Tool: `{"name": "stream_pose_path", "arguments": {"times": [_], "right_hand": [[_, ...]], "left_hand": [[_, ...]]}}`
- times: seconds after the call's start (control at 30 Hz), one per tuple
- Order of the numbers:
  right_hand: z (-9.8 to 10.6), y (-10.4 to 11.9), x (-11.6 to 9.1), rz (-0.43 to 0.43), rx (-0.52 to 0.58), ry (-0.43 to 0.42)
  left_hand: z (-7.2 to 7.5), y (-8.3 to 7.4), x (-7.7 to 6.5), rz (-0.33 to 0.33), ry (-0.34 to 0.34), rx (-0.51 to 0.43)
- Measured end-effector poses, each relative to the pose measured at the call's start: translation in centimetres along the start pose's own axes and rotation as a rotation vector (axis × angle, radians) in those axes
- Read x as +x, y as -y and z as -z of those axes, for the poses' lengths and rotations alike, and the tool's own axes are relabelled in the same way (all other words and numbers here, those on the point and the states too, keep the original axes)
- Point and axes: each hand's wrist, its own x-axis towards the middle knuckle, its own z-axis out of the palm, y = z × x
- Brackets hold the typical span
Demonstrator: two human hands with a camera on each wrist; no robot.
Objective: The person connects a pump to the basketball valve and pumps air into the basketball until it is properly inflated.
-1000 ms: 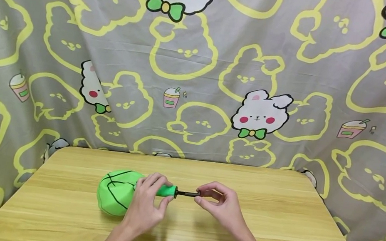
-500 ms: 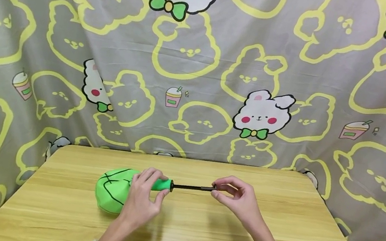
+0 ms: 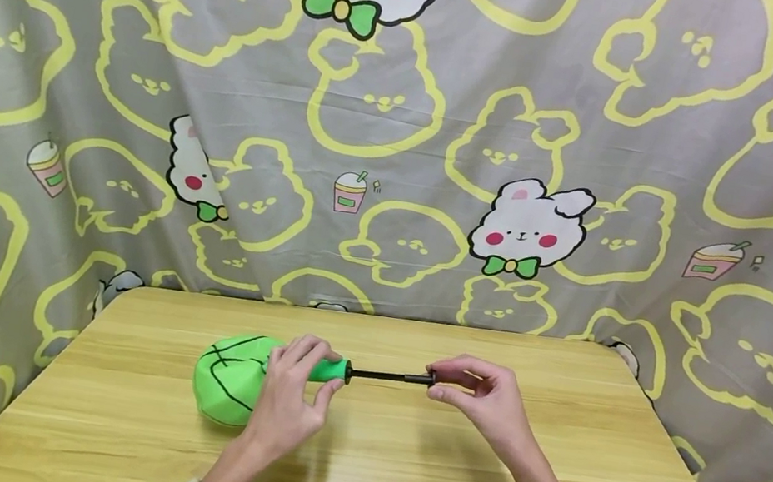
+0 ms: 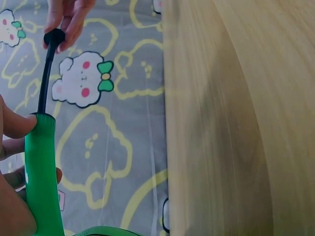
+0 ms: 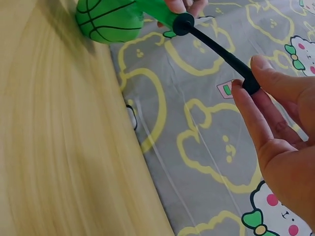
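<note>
Pump rod (image 3: 388, 376) slid out; right hand (image 3: 494, 400) pinches it, left hand (image 3: 291, 401) grips barrel (image 3: 331, 370); only head view suggests dented basketball (image 3: 229, 381).

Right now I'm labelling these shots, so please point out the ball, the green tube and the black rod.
Ball (image 3: 226, 382): head view, on its visible side.
Green tube (image 4: 43, 172): left wrist view, mid-length.
Black rod (image 4: 46, 81): left wrist view, middle of its shaft.

The pump barrel (image 4: 42, 172) is smooth, slightly glossy plastic by its look; the rod (image 3: 380, 375) — smooth, plastic-looking. The ball (image 3: 224, 391) has creased, rubbery skin. The tabletop (image 3: 412, 464) shows sheened wood grain; the curtain (image 3: 414, 136) — wrinkled, matt cloth.
</note>
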Motion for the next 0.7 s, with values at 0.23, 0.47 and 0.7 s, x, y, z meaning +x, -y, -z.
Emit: {"name": "stream_pose_path", "arguments": {"times": [0.23,0.47,0.7], "right_hand": [[-1.1,-0.7,0.0,0.013,-0.002,-0.022],[-2.3,-1.0,0.0,0.036,0.026,-0.017],[-3.4,-1.4,-0.2,0.034,0.061,-0.007]], "left_hand": [[-0.4,-0.5,0.0,-0.005,0.003,0.001],[-0.7,-0.7,-0.1,-0.018,0.017,0.019],[-0.8,-1.0,-0.3,-0.018,0.04,0.028]]}}
